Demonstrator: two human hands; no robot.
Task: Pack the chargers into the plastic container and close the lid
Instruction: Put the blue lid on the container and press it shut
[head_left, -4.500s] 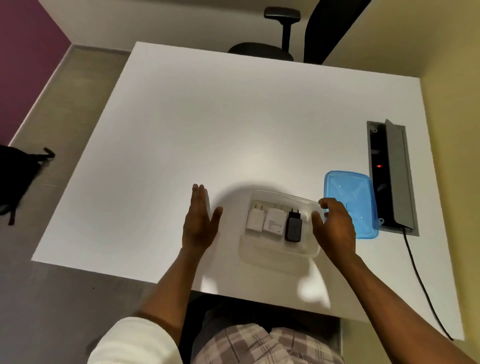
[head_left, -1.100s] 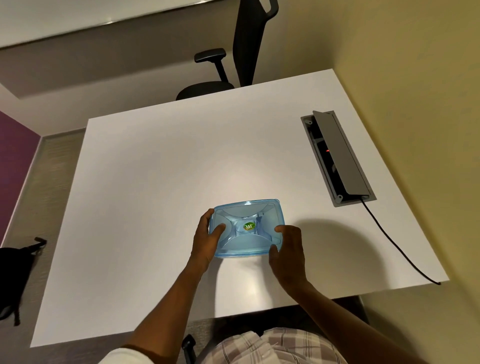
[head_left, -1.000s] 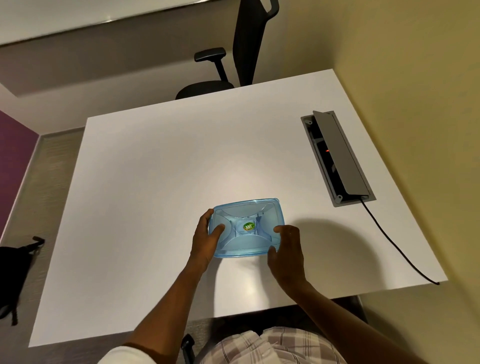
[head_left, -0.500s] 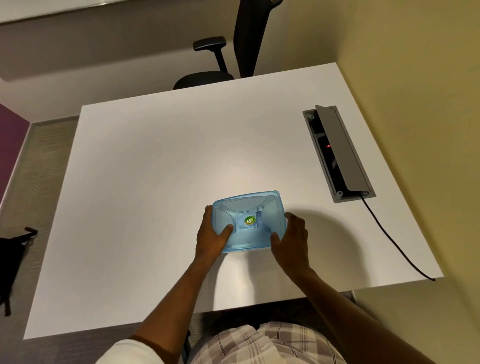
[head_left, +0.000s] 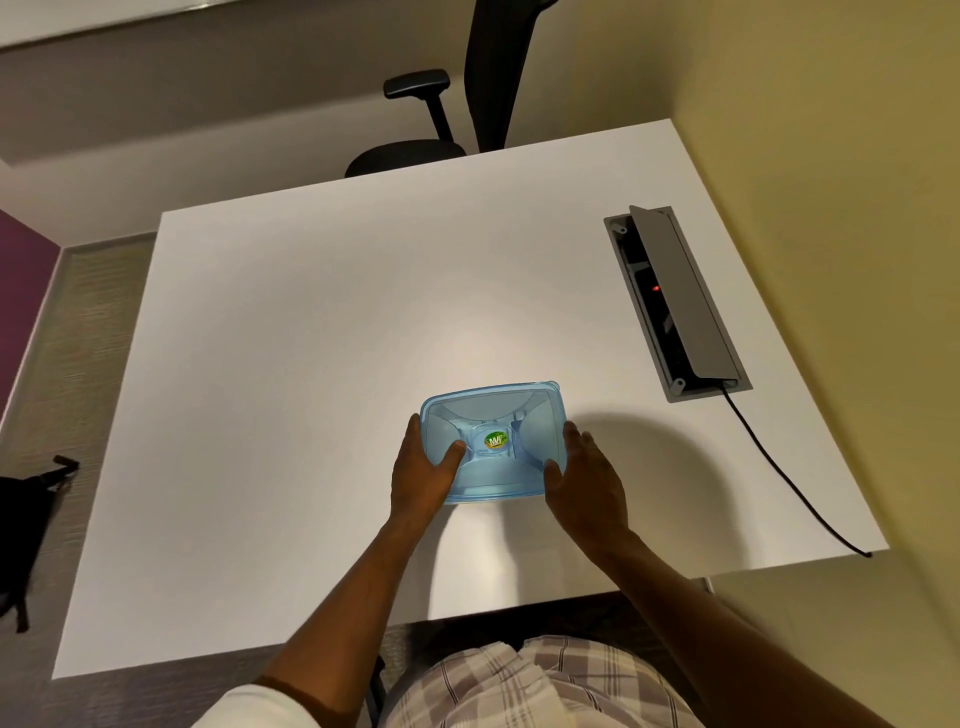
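Note:
The plastic container (head_left: 493, 441) stands near the front middle of the white table (head_left: 311, 338), covered by its translucent blue lid with a round green sticker. My left hand (head_left: 423, 470) grips its left side, thumb pressing on top of the lid. My right hand (head_left: 584, 480) holds the right side, thumb on the lid's near right corner. The chargers are hidden under the lid.
An open grey cable hatch (head_left: 675, 301) with a red light is set in the table at the right; a black cable (head_left: 789, 478) runs from it over the front edge. A black office chair (head_left: 447, 124) stands behind the table. A black bag (head_left: 26, 519) lies on the floor at left.
4.5 s ago the container was open with the chargers visible and the lid lay beside it. Now the lid sits on it. Over the last second both hands kept pressing it, shifting slightly.

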